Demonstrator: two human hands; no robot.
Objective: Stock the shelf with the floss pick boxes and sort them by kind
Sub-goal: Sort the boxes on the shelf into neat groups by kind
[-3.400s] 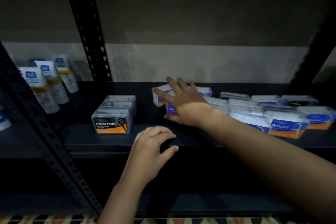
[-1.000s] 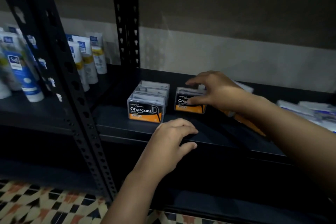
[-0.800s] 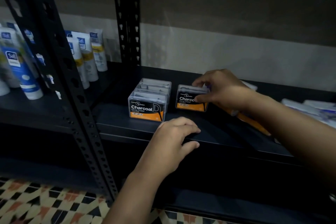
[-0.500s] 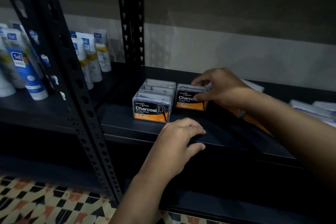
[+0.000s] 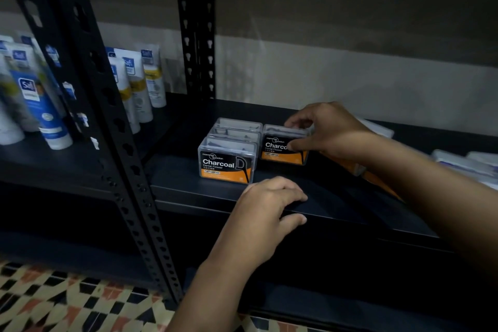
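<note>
A row of three black-and-orange Charcoal floss boxes (image 5: 227, 163) runs front to back on the dark shelf (image 5: 336, 205). Just right of that row stands another Charcoal box (image 5: 280, 147), set on the shelf. My right hand (image 5: 327, 129) pinches it, thumb on its front label and fingers over its top back edge. My left hand (image 5: 265, 217) grips the shelf's front lip, fingers curled on top and thumb below. Blue-and-white floss boxes (image 5: 469, 166) lie at the far right, partly hidden behind my right forearm.
A black perforated upright (image 5: 107, 127) stands in front on the left and another upright (image 5: 195, 27) at the back. Several white and blue tubes (image 5: 136, 83) stand on the neighbouring shelf to the left. Patterned floor tiles (image 5: 67, 302) show below.
My right hand left the blue-and-white boxes, brought a Charcoal box beside the row on the left and now holds it steady. My left hand stayed on the shelf's lip.
</note>
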